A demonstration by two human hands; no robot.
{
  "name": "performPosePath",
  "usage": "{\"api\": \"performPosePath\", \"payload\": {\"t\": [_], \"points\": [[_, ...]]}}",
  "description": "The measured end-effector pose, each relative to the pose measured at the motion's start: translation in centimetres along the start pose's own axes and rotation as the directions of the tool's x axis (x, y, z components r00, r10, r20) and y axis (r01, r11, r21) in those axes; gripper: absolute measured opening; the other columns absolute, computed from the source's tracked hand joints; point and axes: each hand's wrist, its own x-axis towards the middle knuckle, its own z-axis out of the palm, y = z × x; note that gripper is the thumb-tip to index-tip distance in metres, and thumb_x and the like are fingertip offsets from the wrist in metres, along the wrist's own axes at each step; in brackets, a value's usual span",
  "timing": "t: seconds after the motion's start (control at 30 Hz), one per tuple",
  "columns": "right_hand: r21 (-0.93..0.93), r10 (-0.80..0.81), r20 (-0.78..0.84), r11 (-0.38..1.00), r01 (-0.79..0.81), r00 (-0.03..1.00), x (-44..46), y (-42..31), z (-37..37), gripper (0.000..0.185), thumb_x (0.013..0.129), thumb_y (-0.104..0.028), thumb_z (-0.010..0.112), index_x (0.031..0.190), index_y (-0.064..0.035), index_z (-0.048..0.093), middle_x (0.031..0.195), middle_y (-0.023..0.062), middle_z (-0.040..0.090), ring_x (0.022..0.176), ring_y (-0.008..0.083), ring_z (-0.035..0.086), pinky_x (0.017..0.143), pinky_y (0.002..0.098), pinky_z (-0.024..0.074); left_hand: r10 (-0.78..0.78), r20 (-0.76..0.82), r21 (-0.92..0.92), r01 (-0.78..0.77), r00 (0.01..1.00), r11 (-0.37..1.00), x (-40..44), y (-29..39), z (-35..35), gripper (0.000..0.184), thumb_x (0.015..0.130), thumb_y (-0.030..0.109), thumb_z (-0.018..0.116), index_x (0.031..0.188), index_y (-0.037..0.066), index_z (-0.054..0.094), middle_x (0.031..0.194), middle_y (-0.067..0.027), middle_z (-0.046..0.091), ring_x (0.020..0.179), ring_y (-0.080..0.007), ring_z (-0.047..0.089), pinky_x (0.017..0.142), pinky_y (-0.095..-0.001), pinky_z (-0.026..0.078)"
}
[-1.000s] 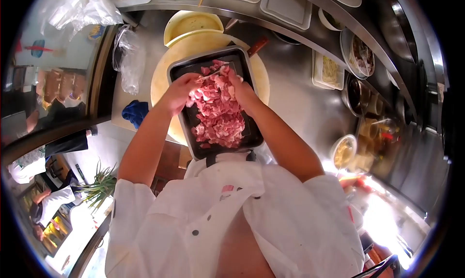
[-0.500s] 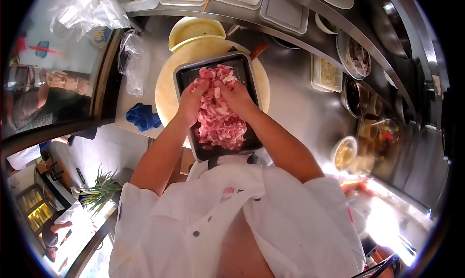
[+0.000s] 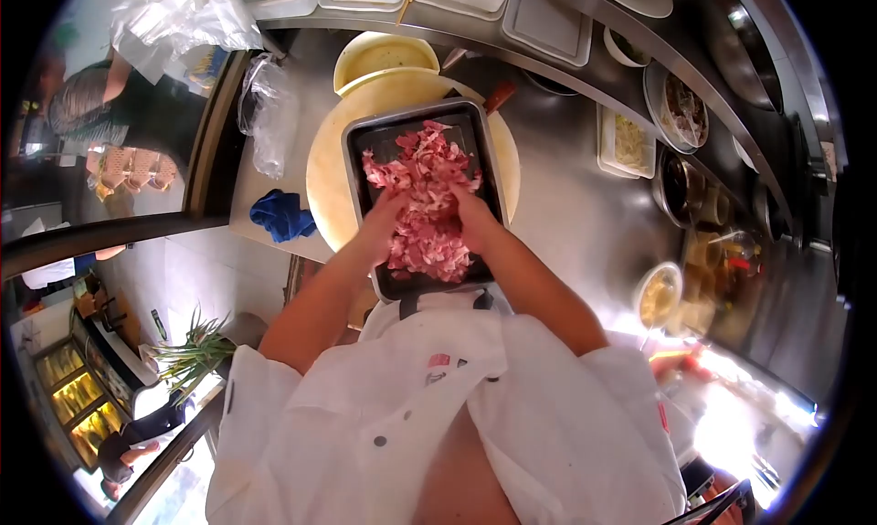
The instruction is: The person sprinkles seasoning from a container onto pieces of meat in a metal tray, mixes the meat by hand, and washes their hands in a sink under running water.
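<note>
Pieces of raw pink meat point(image 3: 427, 173) lie heaped in a dark rectangular tray point(image 3: 359, 134). That tray rests on a round, pale cutting board point(image 3: 326, 173), its near end close to my white coat. My left hand point(image 3: 384, 228) is at the left side of the heap and my right hand point(image 3: 477, 222) at the right side, both with fingers curled into the meat. Meat hides the fingertips of both hands, so how much each one grips is unclear. A brown handle point(image 3: 500, 95) pokes out beyond the tray's far right corner.
Beyond the board is a yellowish bowl point(image 3: 385, 61). A blue cloth point(image 3: 280, 216) and a clear plastic bag point(image 3: 267, 123) lie to the left. A metal shelf point(image 3: 438, 22) with containers curves around the back and right. A person point(image 3: 128, 452) is far off at lower left.
Both hands have moved from the far part of the heap toward me and a little apart. Meat at the far end is spread wider. The whole view has shifted slightly.
</note>
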Motion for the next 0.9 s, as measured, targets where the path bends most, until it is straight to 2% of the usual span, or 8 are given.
{"api": "performPosePath", "payload": {"t": [0.07, 0.2, 0.3, 0.43, 0.6, 0.77, 0.83, 0.9], "points": [[0.019, 0.024, 0.020, 1.000, -0.024, 1.000, 0.0, -0.1, 1.7, 0.030, 0.103, -0.030, 0.057, 0.124, -0.0108, 0.067, 0.110, 0.0036, 0.069, 0.098, 0.0171, 0.066, 0.084, 0.0344, 0.0547, 0.071, 0.131, -0.239, -0.038, 0.989, 0.970, 1.6, -1.8, 1.1, 0.045, 0.105, 0.022, 0.061, 0.148, 0.011, 0.050, 0.129, -0.0037, 0.063, 0.110, -0.0132, 0.063, 0.091, -0.0246, 0.052], [-0.163, -0.217, 0.196, 0.954, 0.250, 0.956, -2.8, -2.3, 4.4, 0.037, 0.097, -0.014, 0.058, 0.133, -0.0072, 0.059, 0.115, 0.0056, 0.067, 0.097, 0.0165, 0.066, 0.086, 0.0339, 0.0553, 0.358, -0.026, 0.092, -0.355, 0.933, 0.931, 0.7, -0.8, 1.5, 0.024, 0.107, 0.022, 0.059, 0.125, 0.007, 0.065, 0.099, 0.0031, 0.067, 0.076, -0.0041, 0.057, 0.069, -0.0208, 0.049], [-0.077, -0.298, 0.224, 0.944, 0.322, 0.928, -1.6, -2.4, 2.4, 0.048, 0.095, -0.006, 0.059, 0.142, -0.0068, 0.051, 0.118, 0.0086, 0.066, 0.101, 0.0168, 0.065, 0.089, 0.0334, 0.0551, 0.364, -0.056, 0.016, -0.364, 0.930, 0.931, -1.7, 2.5, 2.1, 0.023, 0.106, 0.025, 0.062, 0.117, 0.005, 0.067, 0.095, 0.0031, 0.067, 0.075, -0.0040, 0.058, 0.068, -0.0206, 0.049], [-0.567, -0.283, 0.185, 0.751, 0.338, 0.941, -3.6, -3.3, 1.9, 0.053, 0.094, -0.005, 0.062, 0.144, -0.0035, 0.047, 0.121, 0.0112, 0.065, 0.105, 0.0182, 0.064, 0.091, 0.0340, 0.0546, 0.073, 0.092, -0.206, -0.053, 0.993, 0.977, -3.6, 6.0, 3.6, 0.045, 0.108, 0.040, 0.058, 0.132, 0.004, 0.064, 0.117, -0.0059, 0.071, 0.110, -0.0200, 0.066, 0.099, -0.0332, 0.050], [-0.391, -0.088, 0.093, 0.913, 0.118, 0.992, -5.4, -3.3, -3.4, 0.054, 0.102, -0.032, 0.064, 0.147, -0.0044, 0.053, 0.134, 0.0098, 0.066, 0.122, 0.0212, 0.062, 0.104, 0.0348, 0.0493, -0.031, 0.186, 0.236, -0.014, 0.982, 0.972, -4.6, 3.4, -2.6, 0.058, 0.108, 0.051, 0.044, 0.157, 0.019, 0.041, 0.156, -0.0040, 0.048, 0.141, -0.0236, 0.047, 0.115, -0.0474, 0.038], [0.143, 0.077, 0.194, 0.984, -0.105, 0.978, -2.6, 2.6, -2.5, 0.049, 0.109, -0.048, 0.044, 0.140, -0.0127, 0.059, 0.133, 0.0066, 0.068, 0.122, 0.0252, 0.064, 0.105, 0.0433, 0.0522, -0.248, 0.158, -0.095, 0.265, 0.956, 0.960, -2.8, -3.0, -0.7, 0.057, 0.104, 0.044, 0.052, 0.154, 0.020, 0.044, 0.142, -0.0064, 0.060, 0.122, -0.0262, 0.062, 0.104, -0.0487, 0.050], [0.033, 0.054, 0.074, 0.998, -0.056, 0.996, -1.8, 2.5, -1.0, 0.045, 0.110, -0.044, 0.043, 0.137, -0.0127, 0.061, 0.130, 0.0083, 0.068, 0.121, 0.0243, 0.065, 0.104, 0.0436, 0.0538, 0.086, 0.246, -0.308, -0.007, 0.965, 0.951, -1.1, -5.0, 0.7, 0.048, 0.102, 0.025, 0.057, 0.149, 0.014, 0.049, 0.134, -0.0093, 0.063, 0.113, -0.0243, 0.067, 0.095, -0.0409, 0.058], [0.053, 0.030, 0.175, 0.998, -0.040, 0.984, -2.6, 1.2, -1.1, 0.042, 0.108, -0.032, 0.048, 0.144, -0.0110, 0.055, 0.128, 0.0093, 0.068, 0.121, 0.0244, 0.064, 0.103, 0.0424, 0.0546, 0.169, 0.145, -0.134, -0.150, 0.975, 0.980, -1.1, -4.2, 0.7, 0.046, 0.103, 0.017, 0.058, 0.147, 0.009, 0.049, 0.135, -0.0097, 0.063, 0.118, -0.0232, 0.065, 0.098, -0.0397, 0.056]]}}
